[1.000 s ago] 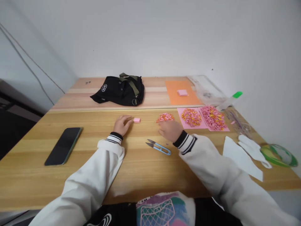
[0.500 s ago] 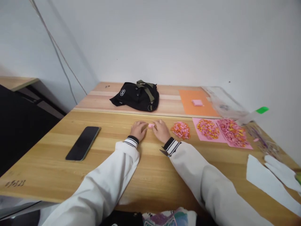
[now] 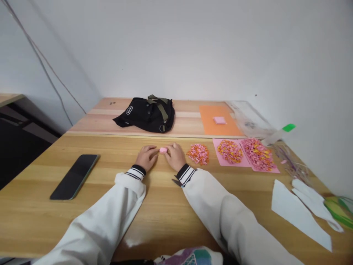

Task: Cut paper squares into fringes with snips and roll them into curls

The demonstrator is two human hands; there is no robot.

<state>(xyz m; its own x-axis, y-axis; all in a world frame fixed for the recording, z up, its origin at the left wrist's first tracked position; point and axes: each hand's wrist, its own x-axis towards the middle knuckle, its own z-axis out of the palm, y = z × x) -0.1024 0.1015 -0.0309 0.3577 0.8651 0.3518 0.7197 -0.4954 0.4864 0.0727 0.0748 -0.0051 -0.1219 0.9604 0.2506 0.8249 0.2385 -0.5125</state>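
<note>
A small pink piece of paper (image 3: pixel 163 150), perhaps folded, is between my two hands above the table. My left hand (image 3: pixel 147 157) has its fingers curled, their tips at the left edge of the piece. From the other side my right hand (image 3: pixel 175 156) pinches the piece's right edge with its fingers. By the right cuff lies a dark scissor-like tool (image 3: pixel 177 181), partly covered by the sleeve. Just right of my right hand is a loose pile of small pink and orange rolled bits (image 3: pixel 198 154).
Two pink sheets (image 3: pixel 220 162) carry more bits. Behind them a pink stack (image 3: pixel 219 120) rests on orange paper (image 3: pixel 205 117). A black bag (image 3: pixel 146 116) lies at the back, a phone (image 3: pixel 75 177) at left, and white gloves or cloths (image 3: pixel 298 213) at right.
The camera has turned a little to the right, so everything appears farther left. My hands stay together at the pink paper, with only slight finger movement.
</note>
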